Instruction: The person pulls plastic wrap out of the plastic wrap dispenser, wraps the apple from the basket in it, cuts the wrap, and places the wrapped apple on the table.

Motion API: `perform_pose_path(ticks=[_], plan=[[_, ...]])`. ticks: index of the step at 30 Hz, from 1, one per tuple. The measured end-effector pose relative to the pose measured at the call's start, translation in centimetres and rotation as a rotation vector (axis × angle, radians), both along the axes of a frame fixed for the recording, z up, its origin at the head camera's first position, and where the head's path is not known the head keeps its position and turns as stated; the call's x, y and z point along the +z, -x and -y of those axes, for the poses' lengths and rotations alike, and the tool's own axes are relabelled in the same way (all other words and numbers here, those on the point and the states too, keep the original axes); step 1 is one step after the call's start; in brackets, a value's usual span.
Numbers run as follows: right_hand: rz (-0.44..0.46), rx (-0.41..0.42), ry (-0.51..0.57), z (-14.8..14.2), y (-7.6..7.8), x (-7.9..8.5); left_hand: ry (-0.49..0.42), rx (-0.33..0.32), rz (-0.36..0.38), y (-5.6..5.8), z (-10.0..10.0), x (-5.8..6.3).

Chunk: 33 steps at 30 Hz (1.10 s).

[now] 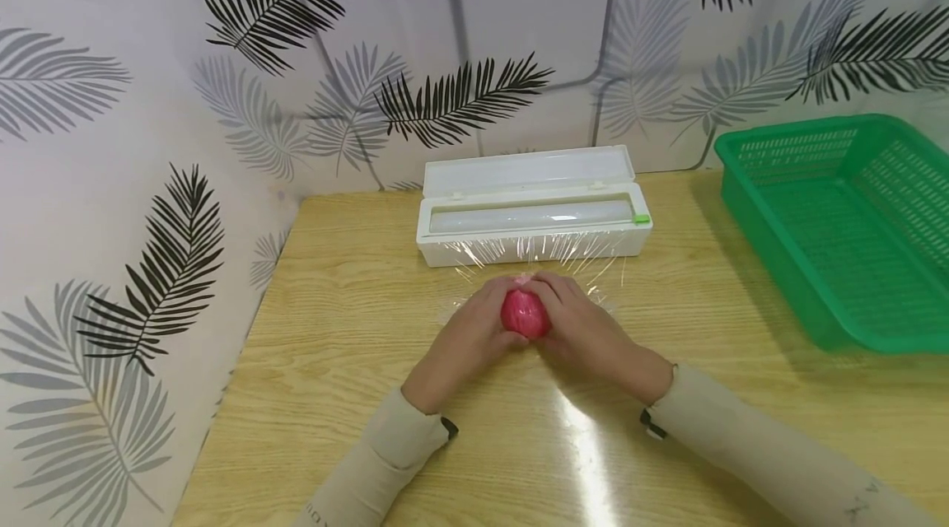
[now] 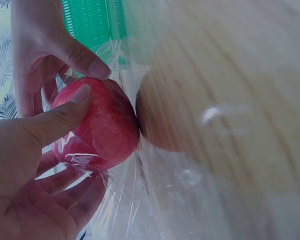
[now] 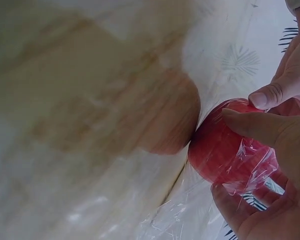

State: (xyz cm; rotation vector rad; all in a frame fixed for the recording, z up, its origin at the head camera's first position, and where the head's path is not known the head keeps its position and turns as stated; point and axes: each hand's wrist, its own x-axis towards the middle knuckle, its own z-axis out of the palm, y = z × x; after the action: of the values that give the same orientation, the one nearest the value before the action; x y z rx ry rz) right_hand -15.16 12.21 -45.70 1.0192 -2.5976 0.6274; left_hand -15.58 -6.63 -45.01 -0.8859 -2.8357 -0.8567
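- Both hands grasp the glossy, round, pinkish-red fruit (image 1: 526, 314): the left hand (image 1: 470, 335) and the right hand (image 1: 586, 331) curl round opposite sides, thumbs on the near face.
- The fruit rests on the pale yellow wood-grain table (image 1: 334, 305), just in front of the long white box (image 1: 633, 241) with its lid raised; the green plastic mesh basket (image 1: 786, 280) stands well apart to the right.
- Clear, thin plastic film (image 2: 115, 212) covers part of the fruit and spreads, creased, around it.
- The fruit is probably firm, fairly light and smooth enough to roll; a gentle two-sided hold round its middle suits it, since hard pressure could bruise it.
- The film looks limp, clingy and easily torn, so its loose edges are best pinched lightly.
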Motion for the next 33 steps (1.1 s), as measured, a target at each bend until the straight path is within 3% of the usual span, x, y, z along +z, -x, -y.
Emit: perform_pose_path(ticks=[6,15,22,33], plan=[[0.003,0.020,0.014,-0.2,0.5,-0.1,-0.083,-0.014,0.072,0.5,0.5,-0.2],[0.048,0.043,0.061,-0.5,0.7,0.2,-0.113,-0.027,0.160,0.8,0.9,0.1],[0.137,0.079,0.133,-1.1,1.0,0.6,-0.219,-0.065,0.243,1.0,1.1,0.6],[0.233,0.108,0.180,-2.1,1.1,1.5,-0.263,-0.117,0.186,1.2,1.1,0.7]])
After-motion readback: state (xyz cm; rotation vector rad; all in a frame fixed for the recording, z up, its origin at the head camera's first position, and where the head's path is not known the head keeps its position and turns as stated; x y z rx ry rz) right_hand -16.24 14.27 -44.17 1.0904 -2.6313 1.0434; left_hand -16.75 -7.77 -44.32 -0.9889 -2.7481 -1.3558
